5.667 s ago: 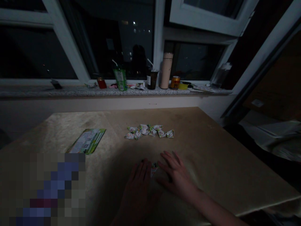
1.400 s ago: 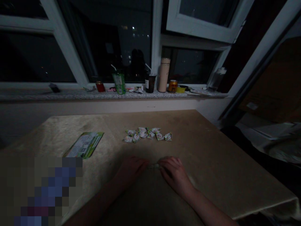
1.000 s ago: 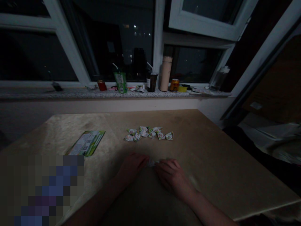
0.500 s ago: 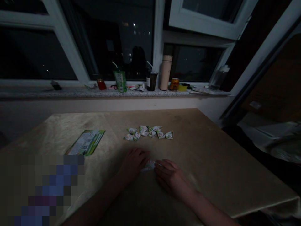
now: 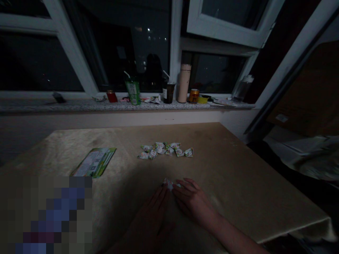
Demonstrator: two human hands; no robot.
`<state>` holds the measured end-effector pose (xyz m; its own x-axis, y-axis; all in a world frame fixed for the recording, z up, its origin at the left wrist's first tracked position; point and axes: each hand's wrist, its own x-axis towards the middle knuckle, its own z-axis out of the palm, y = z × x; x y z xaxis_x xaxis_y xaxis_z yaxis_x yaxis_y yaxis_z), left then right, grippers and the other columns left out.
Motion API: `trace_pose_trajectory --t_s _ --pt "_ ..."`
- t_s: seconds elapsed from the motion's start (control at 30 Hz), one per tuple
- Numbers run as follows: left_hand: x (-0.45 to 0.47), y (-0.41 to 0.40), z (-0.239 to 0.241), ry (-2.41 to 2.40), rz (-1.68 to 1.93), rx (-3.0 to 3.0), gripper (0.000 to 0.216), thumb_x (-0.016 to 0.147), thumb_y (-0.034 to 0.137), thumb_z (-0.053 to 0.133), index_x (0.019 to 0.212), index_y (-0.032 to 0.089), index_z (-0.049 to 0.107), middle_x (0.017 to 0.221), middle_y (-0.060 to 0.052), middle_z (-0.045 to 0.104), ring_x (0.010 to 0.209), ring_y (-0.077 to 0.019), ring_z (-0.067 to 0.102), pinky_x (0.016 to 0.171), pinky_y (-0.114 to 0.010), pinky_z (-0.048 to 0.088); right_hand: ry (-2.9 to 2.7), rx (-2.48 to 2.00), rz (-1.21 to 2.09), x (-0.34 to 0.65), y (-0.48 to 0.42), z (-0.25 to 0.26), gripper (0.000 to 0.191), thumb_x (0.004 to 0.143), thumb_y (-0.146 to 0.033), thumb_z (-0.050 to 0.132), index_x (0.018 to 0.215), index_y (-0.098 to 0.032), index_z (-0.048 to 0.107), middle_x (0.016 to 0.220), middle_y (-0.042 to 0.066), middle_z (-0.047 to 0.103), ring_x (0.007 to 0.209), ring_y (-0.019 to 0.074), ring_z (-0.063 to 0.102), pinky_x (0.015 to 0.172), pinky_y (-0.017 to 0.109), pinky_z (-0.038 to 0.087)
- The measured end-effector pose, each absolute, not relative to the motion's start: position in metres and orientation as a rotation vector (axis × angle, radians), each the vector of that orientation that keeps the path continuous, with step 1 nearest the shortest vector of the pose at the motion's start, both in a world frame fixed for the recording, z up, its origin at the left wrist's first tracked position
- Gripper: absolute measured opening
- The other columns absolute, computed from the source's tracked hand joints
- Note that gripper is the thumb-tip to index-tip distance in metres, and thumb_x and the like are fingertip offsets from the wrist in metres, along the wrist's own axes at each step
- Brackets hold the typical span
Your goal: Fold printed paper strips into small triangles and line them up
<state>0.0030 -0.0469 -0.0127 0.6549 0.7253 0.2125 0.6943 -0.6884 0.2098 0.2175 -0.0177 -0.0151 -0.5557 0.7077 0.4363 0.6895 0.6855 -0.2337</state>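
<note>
A small wrapped candy, white with coloured print, lies on the table between my hands and is partly hidden by fingers. My left hand lies low with its fingers stretched forward, their tips touching the near left side of the wrapper. On the right, my right hand rests with fingers extended and laid over the wrapper's right end; its index finger is a little raised. Farther back, several similar wrapped candies sit in a loose row, wrapper ends pointing outward.
A flat green and white packet lies left on the cloth-covered table. Behind, the windowsill holds a green cup, a dark cup, a pink bottle, a gold can and a red jar. A blurred patch covers the lower left.
My left hand has drawn back toward me, from beyond the candy's left side to its near side, its fingers straighter. My right hand stays at the right end. The view has shifted slightly.
</note>
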Motion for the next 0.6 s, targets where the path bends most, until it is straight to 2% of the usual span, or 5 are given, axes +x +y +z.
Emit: trace_pose_trajectory --t_s 0.13,0.33,0.5,0.6 --pt "0.001 -0.041 -0.009 1.154 0.385 2.722 0.086 0.085 0.036 0.056 0.150 0.016 0.004 0.154 -0.014 0.015 0.138 -0.0301 0.024 0.108 -0.046 0.032 -2.406 -1.103 0.124 0.217 -0.019 -0.011 0.031 0.091 -0.022 0.050 0.120 -0.026 0.059 0.122 0.004 0.064 0.120 0.0188 0.052 0.105 0.041 0.036" --pt "-0.001 -0.030 -0.001 1.153 0.355 2.684 0.077 0.084 0.034 0.057 0.148 0.014 0.019 0.153 -0.013 0.021 0.137 -0.0291 0.027 0.109 -0.045 0.031 -2.424 -1.093 0.191 0.217 -0.018 -0.006 0.036 0.090 -0.017 0.047 0.124 -0.020 0.057 0.130 0.007 0.057 0.123 0.0189 0.050 0.107 0.040 0.037" --pt "-0.003 -0.029 0.001 1.160 0.328 2.670 0.086 0.081 0.034 0.060 0.149 0.015 0.012 0.153 -0.013 0.019 0.138 -0.0290 0.025 0.108 -0.046 0.032 -2.403 -1.077 0.201 0.216 -0.018 -0.008 0.036 0.089 -0.016 0.048 0.123 -0.019 0.058 0.129 0.008 0.058 0.121 0.0190 0.052 0.108 0.040 0.037" --pt "-0.003 -0.029 0.000 1.168 0.319 2.695 0.082 0.083 0.036 0.059 0.149 0.015 0.015 0.153 -0.014 0.019 0.138 -0.0289 0.024 0.109 -0.046 0.031 -2.388 -1.084 0.212 0.216 -0.019 -0.010 0.033 0.089 -0.017 0.048 0.120 -0.019 0.059 0.126 0.007 0.061 0.119 0.0179 0.054 0.111 0.040 0.034"
